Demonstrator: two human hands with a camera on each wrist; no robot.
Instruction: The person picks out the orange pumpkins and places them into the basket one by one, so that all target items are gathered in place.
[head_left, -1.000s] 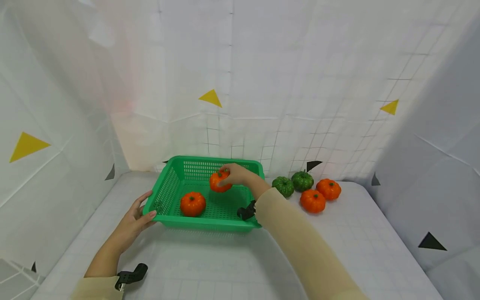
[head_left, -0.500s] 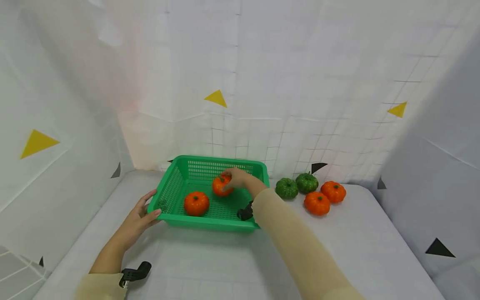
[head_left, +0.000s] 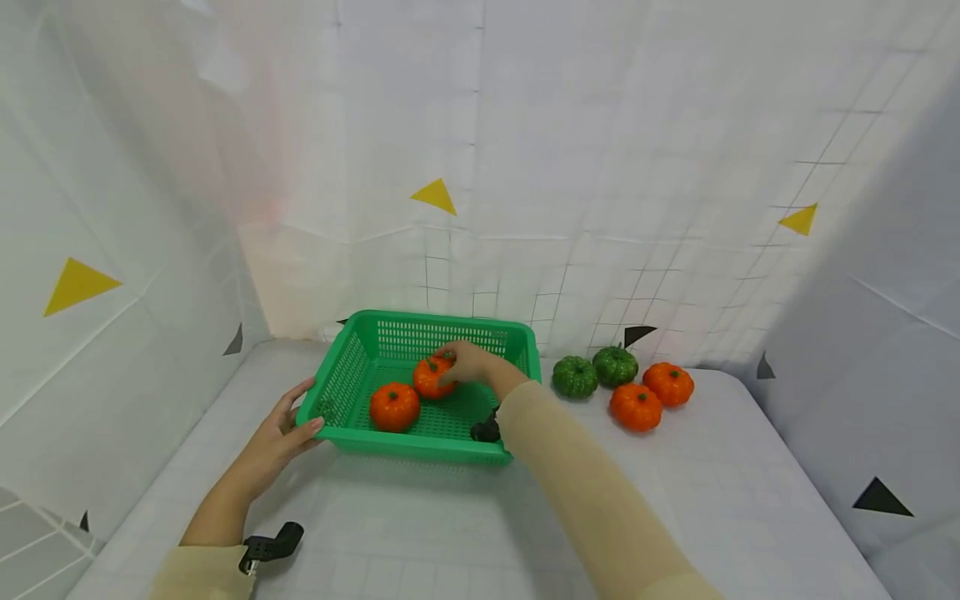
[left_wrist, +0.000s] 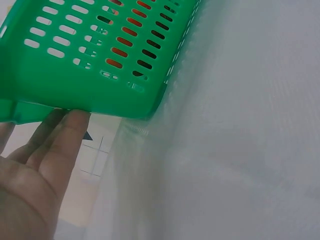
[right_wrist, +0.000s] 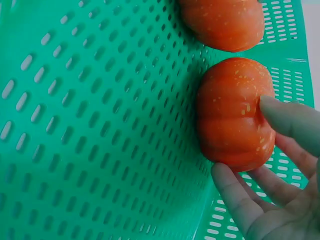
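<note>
In the head view a small orange pumpkin (head_left: 427, 379) is in my right hand (head_left: 474, 367), inside the green plastic basket (head_left: 420, 446). The right wrist view shows that pumpkin (right_wrist: 235, 115) pinched between thumb and fingers, close over the slotted basket floor. Beside it, to the left, another orange pumpkin (head_left: 394, 407) sits in the basket. My left hand (head_left: 266, 446) holds the basket's front left corner, thumb on the rim and fingers along the left side. The left wrist view has its fingers (left_wrist: 67, 137) up against the basket's edge.
Right of the basket, two green pumpkins (head_left: 575, 377) and two orange pumpkins (head_left: 635, 407) stand close together on the white table (head_left: 420, 533). White sheet walls (head_left: 637, 125) with yellow and black triangles enclose the back and sides.
My right hand has lowered the orange pumpkin into the basket and shifted it left, up beside the other one. The left hand stays at the corner. The head view has swung slightly left.
</note>
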